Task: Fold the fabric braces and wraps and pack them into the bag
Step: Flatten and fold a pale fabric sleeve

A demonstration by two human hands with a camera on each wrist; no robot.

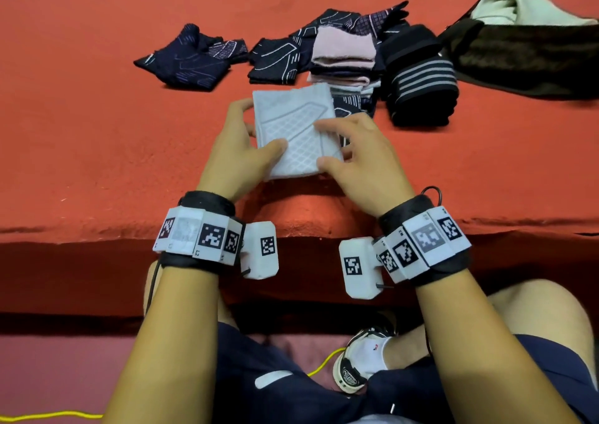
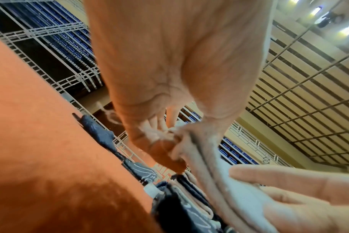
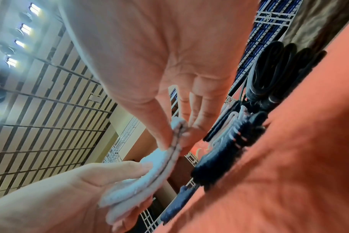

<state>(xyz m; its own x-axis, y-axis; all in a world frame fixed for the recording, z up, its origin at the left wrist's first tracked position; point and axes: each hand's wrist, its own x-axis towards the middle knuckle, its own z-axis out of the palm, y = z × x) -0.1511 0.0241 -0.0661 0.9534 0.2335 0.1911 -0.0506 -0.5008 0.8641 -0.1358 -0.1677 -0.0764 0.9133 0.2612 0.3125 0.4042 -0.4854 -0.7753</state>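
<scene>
Pale grey knitted brace (image 1: pixel 293 125), folded flat and rectangular with a raised lattice pattern, is held above the orange felt-like surface (image 1: pixel 97 138). Left hand (image 1: pixel 238 154) and right hand (image 1: pixel 359 161) each pinch an edge, thumbs on top.

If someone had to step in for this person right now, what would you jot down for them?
Left hand and right hand both grip the folded white brace, lifted just above the orange surface.
Done: a folded stack with pink on top, beside the rolled black striped wrap.
Left: two dark patterned braces look loosely laid; the dark bag at far right still needs everything packed into it.
</scene>
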